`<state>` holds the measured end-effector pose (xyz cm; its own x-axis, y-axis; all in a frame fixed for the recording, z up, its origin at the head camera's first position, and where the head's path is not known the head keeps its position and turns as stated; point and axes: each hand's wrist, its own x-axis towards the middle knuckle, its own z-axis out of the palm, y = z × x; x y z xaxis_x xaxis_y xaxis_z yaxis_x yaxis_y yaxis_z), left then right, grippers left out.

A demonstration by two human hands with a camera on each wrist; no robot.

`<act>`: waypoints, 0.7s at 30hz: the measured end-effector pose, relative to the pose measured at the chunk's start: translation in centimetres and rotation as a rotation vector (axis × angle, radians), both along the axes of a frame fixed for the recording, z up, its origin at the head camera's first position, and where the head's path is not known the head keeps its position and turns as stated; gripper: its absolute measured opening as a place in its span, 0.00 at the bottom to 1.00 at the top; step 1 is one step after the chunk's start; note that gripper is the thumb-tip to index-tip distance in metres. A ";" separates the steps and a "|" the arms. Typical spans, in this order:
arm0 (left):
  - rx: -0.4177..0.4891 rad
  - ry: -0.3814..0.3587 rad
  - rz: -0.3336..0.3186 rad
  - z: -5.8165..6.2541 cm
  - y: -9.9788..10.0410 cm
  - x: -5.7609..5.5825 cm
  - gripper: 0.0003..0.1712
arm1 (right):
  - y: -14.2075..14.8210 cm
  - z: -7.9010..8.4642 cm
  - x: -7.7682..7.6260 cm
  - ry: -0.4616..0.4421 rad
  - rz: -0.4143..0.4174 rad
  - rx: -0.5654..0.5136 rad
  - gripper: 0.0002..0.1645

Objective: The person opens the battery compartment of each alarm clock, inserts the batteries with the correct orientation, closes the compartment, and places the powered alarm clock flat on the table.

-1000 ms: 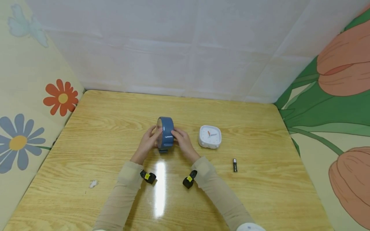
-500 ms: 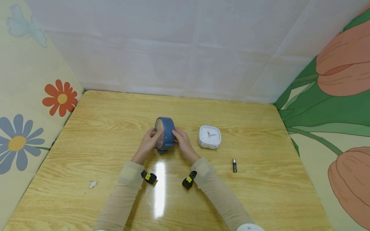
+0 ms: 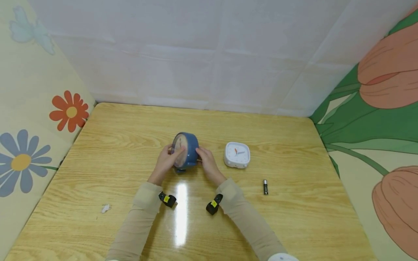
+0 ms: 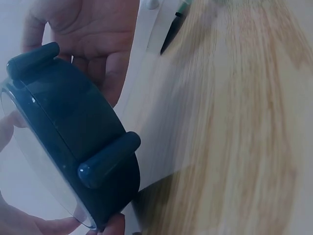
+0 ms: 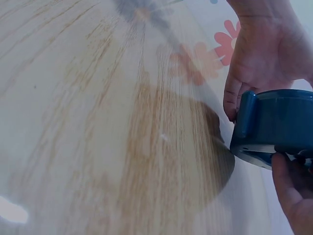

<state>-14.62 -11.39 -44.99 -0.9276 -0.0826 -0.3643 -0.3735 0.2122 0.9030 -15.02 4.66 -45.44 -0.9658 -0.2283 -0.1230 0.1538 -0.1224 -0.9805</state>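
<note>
- The blue clock point(image 3: 192, 149) is between both hands at the middle of the table, pale face turned toward the left; whether its base touches the wood I cannot tell.
- The left hand point(image 3: 166, 162) grips it, thumb over the face; the right hand point(image 3: 209, 165) grasps it at the back (one fingertip beside a dark recess there).
- The step in hand seems to be handling the clock two-handed; the next move likely calls for a steady hold with one hand while the other works.
- A white clock point(image 3: 237, 155) sits near the right hand, face up, with a small battery point(image 3: 265, 187) lying beyond it.
- The table point(image 3: 130, 125) is glossy wood, with a white scrap or worn patch point(image 3: 105, 208) at left.
- Around it are a white sheet point(image 3: 196, 54) behind and flower-printed hangings point(image 3: 388, 69) on both sides.
</note>
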 end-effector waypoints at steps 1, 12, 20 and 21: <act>-0.006 0.003 0.003 -0.1 0.0 0.0 0.47 | 0.0 0.0 0.0 -0.005 -0.004 -0.002 0.25; -0.043 0.005 0.003 -0.2 -0.2 -0.1 0.48 | 0.5 0.1 -0.1 -0.033 0.012 0.031 0.25; -0.039 -0.009 -0.025 -0.1 -0.4 -0.1 0.48 | 0.8 0.1 -0.1 -0.003 -0.055 0.070 0.25; -0.041 -0.003 -0.027 -0.1 -0.4 -0.1 0.47 | 0.9 0.1 -0.2 0.002 -0.060 0.069 0.25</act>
